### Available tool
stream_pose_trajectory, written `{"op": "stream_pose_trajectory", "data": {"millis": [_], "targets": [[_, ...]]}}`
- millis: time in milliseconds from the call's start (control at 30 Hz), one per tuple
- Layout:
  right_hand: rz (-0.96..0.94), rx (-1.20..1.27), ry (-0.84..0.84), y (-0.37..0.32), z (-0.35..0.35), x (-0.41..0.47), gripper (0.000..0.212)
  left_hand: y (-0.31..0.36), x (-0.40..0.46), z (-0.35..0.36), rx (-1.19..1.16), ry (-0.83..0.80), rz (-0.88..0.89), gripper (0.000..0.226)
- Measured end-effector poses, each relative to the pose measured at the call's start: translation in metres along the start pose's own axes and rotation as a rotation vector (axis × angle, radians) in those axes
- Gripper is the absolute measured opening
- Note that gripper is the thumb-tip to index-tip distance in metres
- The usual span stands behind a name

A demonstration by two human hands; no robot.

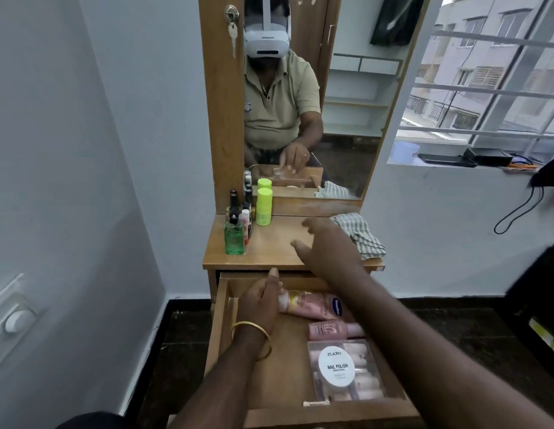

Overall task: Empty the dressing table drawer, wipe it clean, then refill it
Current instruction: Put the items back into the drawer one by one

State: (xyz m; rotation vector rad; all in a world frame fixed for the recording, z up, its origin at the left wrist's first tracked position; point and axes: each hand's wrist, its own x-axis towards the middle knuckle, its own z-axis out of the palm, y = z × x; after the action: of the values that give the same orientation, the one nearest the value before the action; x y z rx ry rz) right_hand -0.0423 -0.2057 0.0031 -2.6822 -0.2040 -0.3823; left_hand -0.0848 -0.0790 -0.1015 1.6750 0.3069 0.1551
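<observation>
over the open drawer (221, 320), the left hand (261, 308) seemingly gripped a pink tube (303, 306); the right hand (328, 246) hovered spread, holding nothing.

On the brown wooden counter (278, 255), a green-and-white checked cloth (360, 235) lies at 2 o'clock, a clear green bottle (234, 238) at 9 and a lime-yellow tube (264, 207) at 11. Pink bottles (312, 308) and a white-labelled nail polish box (340, 370) fill the brown drawer (221, 320).
</observation>
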Motion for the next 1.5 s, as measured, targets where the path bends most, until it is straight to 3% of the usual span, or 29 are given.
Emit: {"op": "stream_pose_trajectory", "data": {"millis": [167,267,367,533,733,900,1067,1167,1500], "targets": [[-0.159,-0.108,-0.051,-0.029,0.018,0.067,0.08,0.006,0.001,0.0,-0.259,0.165,-0.093,0.043],[-0.167,-0.198,-0.098,-0.036,0.037,0.093,0.087,0.005,0.005,-0.001,-0.339,0.185,-0.144,0.047],[-0.175,-0.193,-0.097,-0.035,0.049,0.1,0.076,0.004,0.007,-0.001,-0.368,0.141,-0.2,0.05],[-0.146,0.058,0.133,-0.03,0.055,0.1,0.031,0.004,0.008,0.002,-0.385,0.142,-0.208,0.05],[-0.142,0.376,0.157,-0.02,0.042,0.075,0.037,0.003,0.007,0.002,-0.341,0.141,-0.172,0.05],[-0.183,0.61,0.286,0.006,0.022,0.013,0.015,0.002,0.011,-0.001,-0.316,0.059,-0.261,0.063],[-0.07,0.786,-0.052,0.046,0.038,-0.054,0.004,0.002,-0.001,-0.001,-0.036,-0.241,-0.376,0.08],[-0.008,0.728,-0.263,0.063,0.057,-0.076,0.02,-0.003,-0.007,0.0,0.137,-0.344,-0.397,0.085],[-0.039,0.421,-0.53,0.062,0.064,-0.085,0.021,-0.011,-0.01,-0.002,0.387,-0.559,-0.559,0.103]]}}
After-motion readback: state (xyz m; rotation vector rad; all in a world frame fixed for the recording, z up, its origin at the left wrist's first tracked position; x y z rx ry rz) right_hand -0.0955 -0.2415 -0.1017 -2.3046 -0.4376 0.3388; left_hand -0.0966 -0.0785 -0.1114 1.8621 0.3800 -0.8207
